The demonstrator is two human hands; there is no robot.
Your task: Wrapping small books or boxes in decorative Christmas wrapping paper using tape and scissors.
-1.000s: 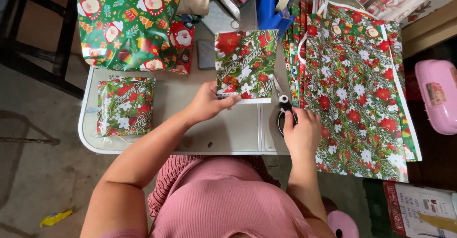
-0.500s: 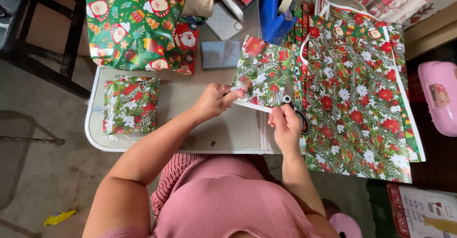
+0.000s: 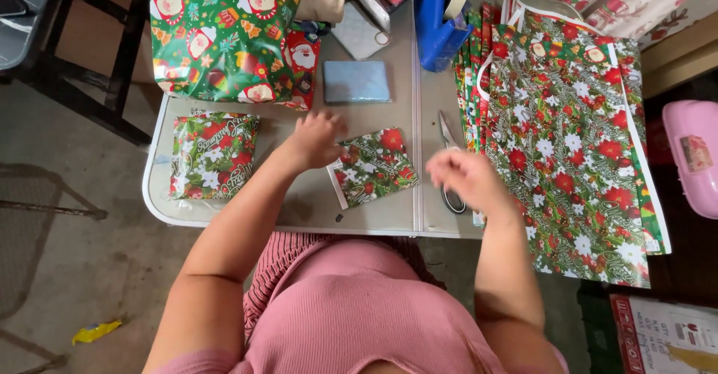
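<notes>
A small cut piece of green and red flowered wrapping paper [image 3: 376, 166] lies flat on the grey folding table [image 3: 299, 202]. My left hand [image 3: 318, 138] hovers at its upper left corner, fingers spread, holding nothing. My right hand [image 3: 462, 176] is blurred just right of the piece, fingers loosely curled and empty. Scissors [image 3: 449, 161] lie on the table partly under my right hand. A small light blue box [image 3: 357, 81] sits just beyond my left hand.
A wrapped flowered parcel [image 3: 213, 155] lies at the table's left end. A stack of flowered wrapping sheets [image 3: 572, 131] hangs over the right side. A blue tape dispenser [image 3: 441, 15] and a large Santa-print gift bag [image 3: 221, 30] stand at the back. A pink case [image 3: 695, 157] sits far right.
My right hand has let go of the scissors, which now lie on the table. My left hand has released the cut paper piece, now flat on the table.
</notes>
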